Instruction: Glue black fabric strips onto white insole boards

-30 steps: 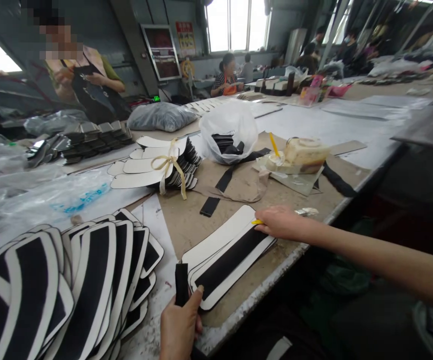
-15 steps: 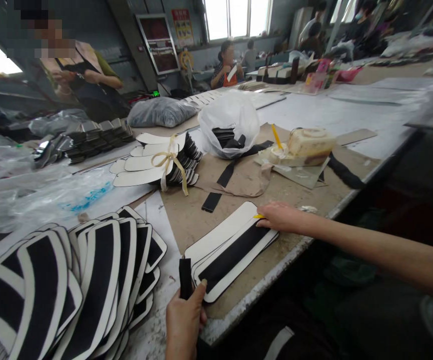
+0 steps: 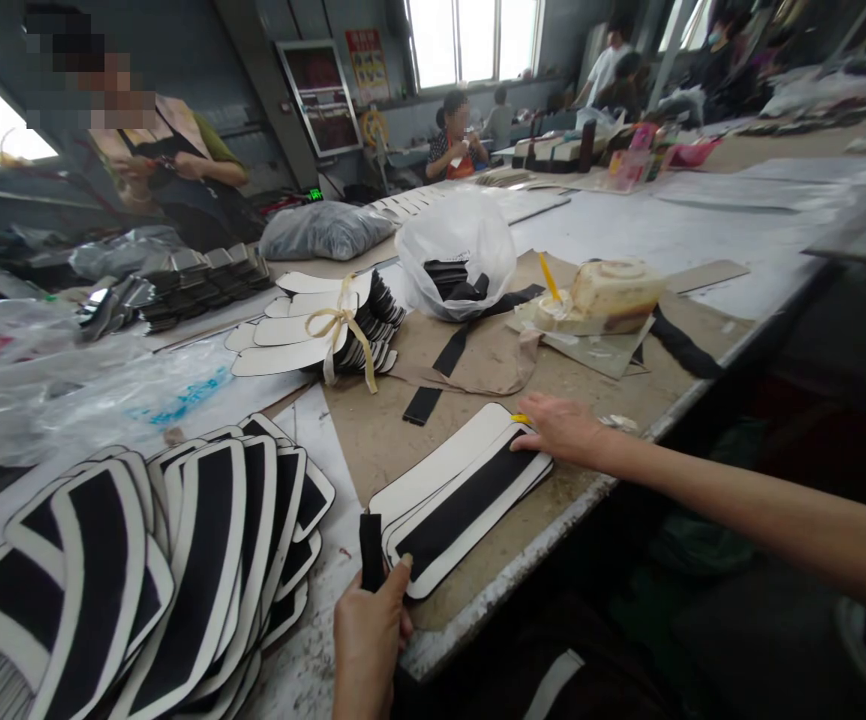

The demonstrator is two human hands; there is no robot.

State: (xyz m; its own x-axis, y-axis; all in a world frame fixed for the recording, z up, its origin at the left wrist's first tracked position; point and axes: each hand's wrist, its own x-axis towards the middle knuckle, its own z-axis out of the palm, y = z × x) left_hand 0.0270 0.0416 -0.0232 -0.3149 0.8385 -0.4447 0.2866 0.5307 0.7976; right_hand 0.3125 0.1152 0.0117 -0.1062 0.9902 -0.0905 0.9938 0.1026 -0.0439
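Right hand [image 3: 564, 430] flat on far end of white panel [image 3: 463, 500], fingers together, pinching something small and yellow [image 3: 521, 419], too small to name. Left hand [image 3: 369, 640] at near end, fingers closed round a black strip [image 3: 370, 550], thumb tip on panel corner. Panel stacked on others, black band along its middle, lying close to table edge [image 3: 508, 590]; little room beyond. Open brown paper [image 3: 373, 440] behind panel. Fanned pile [image 3: 178, 560] of striped pieces to the left, cut off by frame. Tied bundle [image 3: 320, 330] and plastic bag [image 3: 457, 250] farther back.
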